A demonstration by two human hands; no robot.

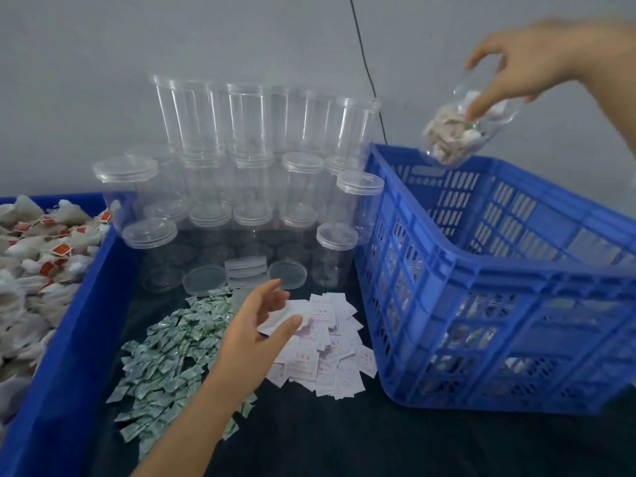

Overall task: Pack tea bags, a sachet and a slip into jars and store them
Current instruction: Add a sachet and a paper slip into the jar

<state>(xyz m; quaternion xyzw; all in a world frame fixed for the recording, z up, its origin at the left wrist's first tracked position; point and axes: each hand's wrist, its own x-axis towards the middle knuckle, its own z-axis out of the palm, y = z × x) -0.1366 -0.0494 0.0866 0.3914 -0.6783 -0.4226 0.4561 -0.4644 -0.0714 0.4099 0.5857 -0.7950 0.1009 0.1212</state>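
- The large blue slotted plastic crate (499, 287) stands at the right of the dark work surface (309, 442). Filled jars show dimly through its side slots, so storing appears well under way.
- The blue plastic bin of white tea bags with red tags (34, 270) sits at the left edge.
- The stacked group of empty clear plastic jars with lids (247, 173) stands against the grey wall, between bin and crate. Loose clear lids (206, 278) lie in front of it.
- The heap of small green-and-white sachets (165, 356) lies beside the pile of pale printed paper slips (327, 342), the two heaps touching.
- The right hand (526, 63) grasps the packed clear plastic jar (471, 125) from above, fingers curled round its upper end. The jar hangs tilted over the far left corner of the crate, not yet set down.
- Handling judgement: the jar is light and stiff but smooth-walled, and probably slippery. Hold it round the lid end or across the body, with fingers opposed. Lower it rather than drop it; whether the lid is fully seated cannot be told.
- The left hand (261, 325) hovers over the slips, fingers relaxed and spread. It looks empty, with a slip just under the thumb.
- Slips and sachets are thin, limp and light. Pinch a single piece by its edge.
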